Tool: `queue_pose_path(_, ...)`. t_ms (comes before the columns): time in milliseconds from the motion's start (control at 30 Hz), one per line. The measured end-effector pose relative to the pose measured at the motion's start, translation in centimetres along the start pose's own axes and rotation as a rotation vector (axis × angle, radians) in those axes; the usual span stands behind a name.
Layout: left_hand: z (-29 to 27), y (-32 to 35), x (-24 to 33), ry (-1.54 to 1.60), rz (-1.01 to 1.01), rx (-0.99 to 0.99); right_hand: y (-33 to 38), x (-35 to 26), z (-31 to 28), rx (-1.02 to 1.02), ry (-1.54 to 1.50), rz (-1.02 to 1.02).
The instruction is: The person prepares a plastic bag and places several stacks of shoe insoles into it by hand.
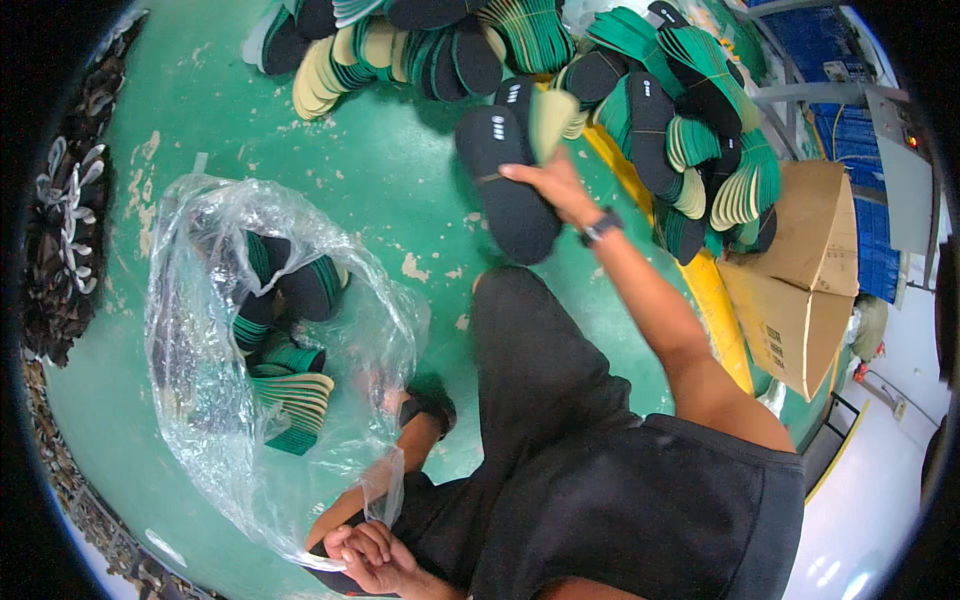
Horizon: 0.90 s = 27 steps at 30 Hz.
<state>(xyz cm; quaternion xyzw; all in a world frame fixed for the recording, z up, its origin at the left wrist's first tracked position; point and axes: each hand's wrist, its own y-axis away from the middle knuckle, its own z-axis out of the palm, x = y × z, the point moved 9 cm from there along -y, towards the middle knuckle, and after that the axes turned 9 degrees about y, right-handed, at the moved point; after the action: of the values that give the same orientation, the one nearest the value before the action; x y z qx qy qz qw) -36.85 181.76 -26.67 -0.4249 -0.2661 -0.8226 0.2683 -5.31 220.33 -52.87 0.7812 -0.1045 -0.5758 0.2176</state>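
Right hand (563, 190) grips black insole stack (520, 218), upper centre; one-handed hold could let it splay. Left hand (380, 558), lower left, curled on clear bag (190, 400); slack film could sag inward.

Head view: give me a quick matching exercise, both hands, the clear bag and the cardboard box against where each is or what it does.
1. right hand
2. left hand
3. clear bag
4. cardboard box

A. beside the yellow floor stripe
B. around several insole stacks
C. gripping an insole bundle
D. at the plastic rim nearest the person

Pairs: 1-C, 2-D, 3-B, 4-A
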Motion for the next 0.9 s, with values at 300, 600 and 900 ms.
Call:
queue_pose_path(300,-7.6,4.6,1.1,0.008,0.075,0.230,4.6,4.8,-6.0,0.213,1.578,-0.209)
queue_pose_path(600,-4.3,8.0,4.0,-0.001,0.250,0.471,4.7,-2.8,-1.5,0.118,1.154,-0.441)
queue_pose_path(900,-0.6,7.6,3.3,0.113,0.158,0.261,31.2,-18.3,32.4,-1.352,0.698,-1.118)
